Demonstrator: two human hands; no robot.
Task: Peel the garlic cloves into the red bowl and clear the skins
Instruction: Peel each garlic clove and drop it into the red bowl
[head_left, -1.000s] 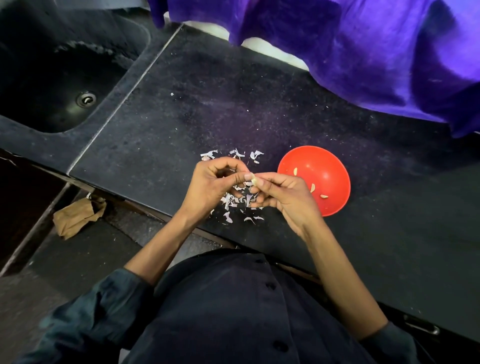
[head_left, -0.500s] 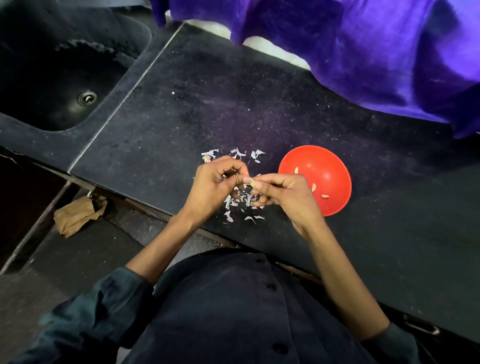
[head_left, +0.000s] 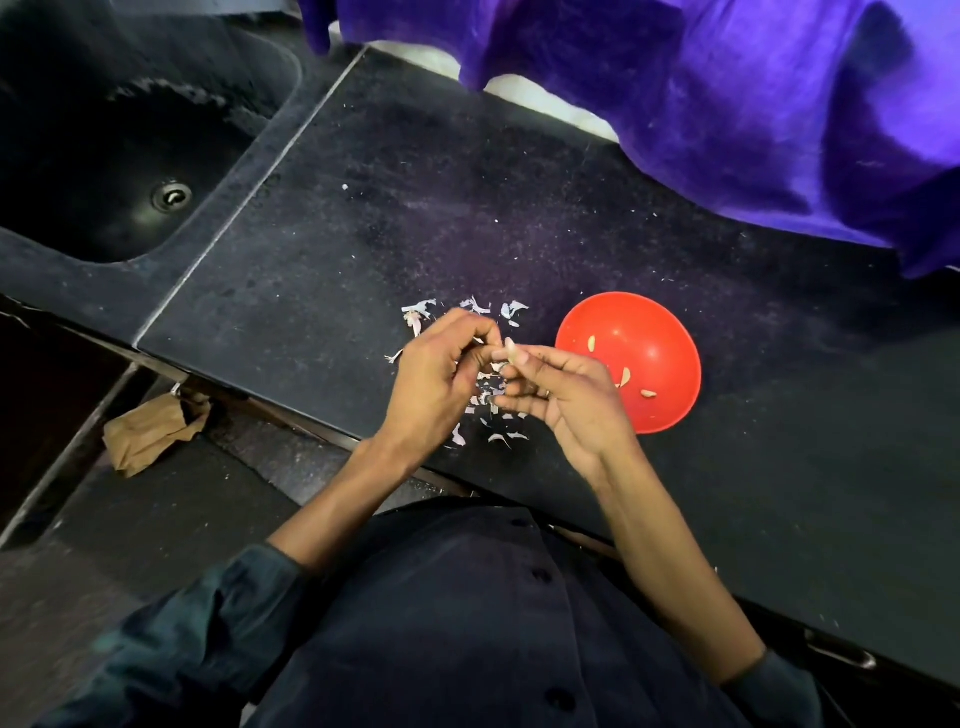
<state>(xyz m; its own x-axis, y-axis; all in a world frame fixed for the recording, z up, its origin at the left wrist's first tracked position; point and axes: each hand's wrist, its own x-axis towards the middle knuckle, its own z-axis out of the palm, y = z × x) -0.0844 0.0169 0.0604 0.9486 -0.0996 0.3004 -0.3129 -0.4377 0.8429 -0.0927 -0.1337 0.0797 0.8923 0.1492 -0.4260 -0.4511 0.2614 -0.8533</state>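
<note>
A few peeled cloves (head_left: 626, 375) lie in the red bowl (head_left: 670, 332) near the worktop's front edge. The right hand (head_left: 566, 400) pinches a garlic clove (head_left: 510, 349) while the left hand (head_left: 441, 374), fingers curled, picks at it. Skins (head_left: 493, 415) litter the worktop (head_left: 311, 270) beneath, uncleared.

From where I'm watching, it's a dark speckled stone counter (head_left: 363, 218) with a black sink (head_left: 119, 140) sunk into its far-left corner, metal drain (head_left: 171, 196) at the bottom. Purple cloth (head_left: 727, 93) hangs over the counter's far edge. Below the near edge there's grey floor (head_left: 130, 525) with a crumpled brown paper bag (head_left: 150, 431) lying on it. Lighting's pretty dim.
</note>
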